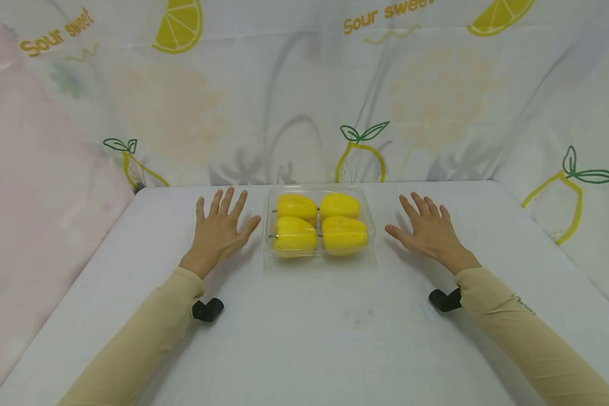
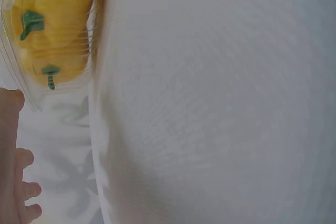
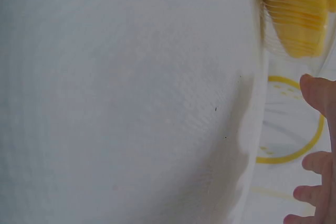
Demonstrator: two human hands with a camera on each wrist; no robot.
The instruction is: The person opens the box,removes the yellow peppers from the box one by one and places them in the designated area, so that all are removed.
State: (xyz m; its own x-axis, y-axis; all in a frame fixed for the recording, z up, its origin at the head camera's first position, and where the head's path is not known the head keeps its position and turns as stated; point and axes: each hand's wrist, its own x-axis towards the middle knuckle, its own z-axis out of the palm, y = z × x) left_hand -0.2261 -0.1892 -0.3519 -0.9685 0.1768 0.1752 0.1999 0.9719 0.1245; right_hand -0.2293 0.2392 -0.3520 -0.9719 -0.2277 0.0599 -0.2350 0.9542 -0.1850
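A clear plastic box (image 1: 318, 190) stands at the far middle of the white table, its lid over several yellow bell peppers (image 1: 345, 234). Green stems (image 2: 33, 20) show through its side in the left wrist view. To the left of the box, my left hand (image 1: 219, 232) is held with fingers spread and thumb toward the box, a small gap between. My right hand (image 1: 431, 232) mirrors it on the right side, fingers also spread, apart from the box. Both hands hold nothing. Only part of each hand shows at the edge of its own wrist view.
A white cloth covers the table (image 1: 314, 338). Behind it hangs a curtain (image 1: 294, 84) printed with lemons and lettering. A black wrist device (image 1: 208, 310) sits at the left sleeve, and another black device (image 1: 444, 300) at the right sleeve.
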